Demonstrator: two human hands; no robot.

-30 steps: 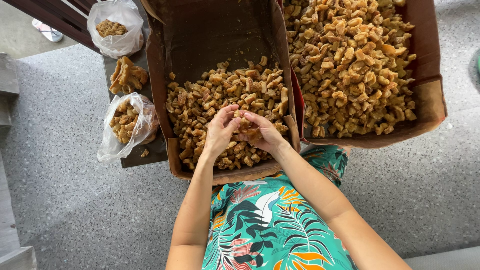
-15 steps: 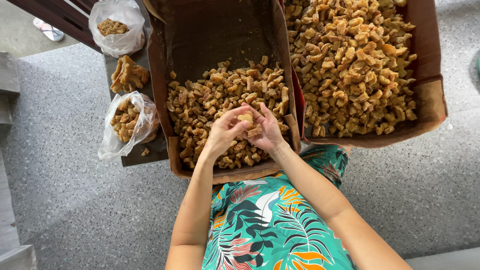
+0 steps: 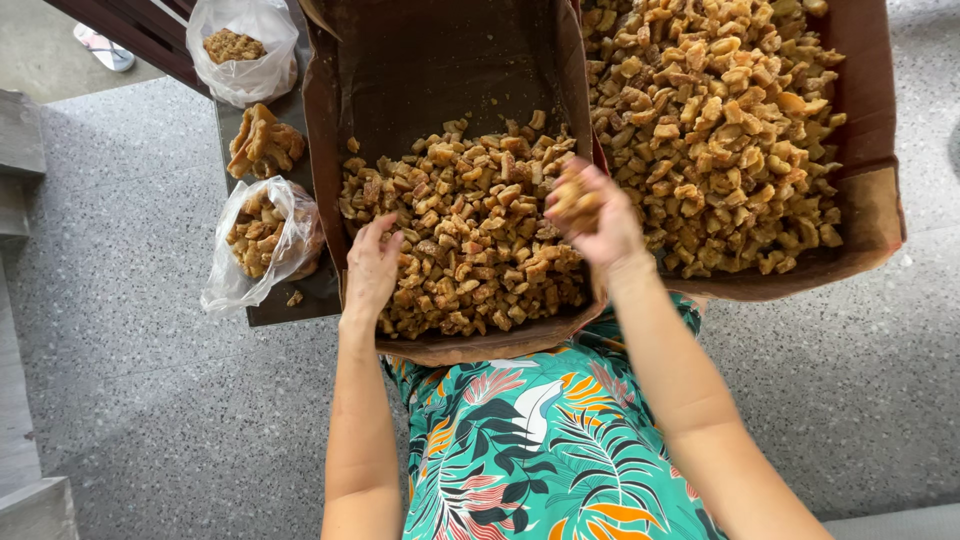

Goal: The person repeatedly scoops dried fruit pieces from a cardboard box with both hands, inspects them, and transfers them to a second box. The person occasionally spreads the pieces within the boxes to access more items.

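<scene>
Right hand (image 3: 600, 225): grip clamped on a small clump of golden-brown fried pieces (image 3: 574, 200), raised just above the heap, at the right side of the left cardboard box (image 3: 330, 130).
Left hand (image 3: 371, 268): fingers spread apart, holding nothing, palm down on the near-left edge of the same heap (image 3: 460, 235).
Relation: the heap lies between the two hands, to the left of and below the clamped clump; the left hand is the one touching it. The far half of that box is bare.
Second cardboard box (image 3: 865, 150), just to the right, touching: filled with like pieces.
Dark counter (image 3: 285, 300), left: two clear plastic bags (image 3: 262, 240) (image 3: 243, 50) of pieces, and a loose pile (image 3: 263, 142) between them.
Below: speckled grey floor (image 3: 150, 400).
</scene>
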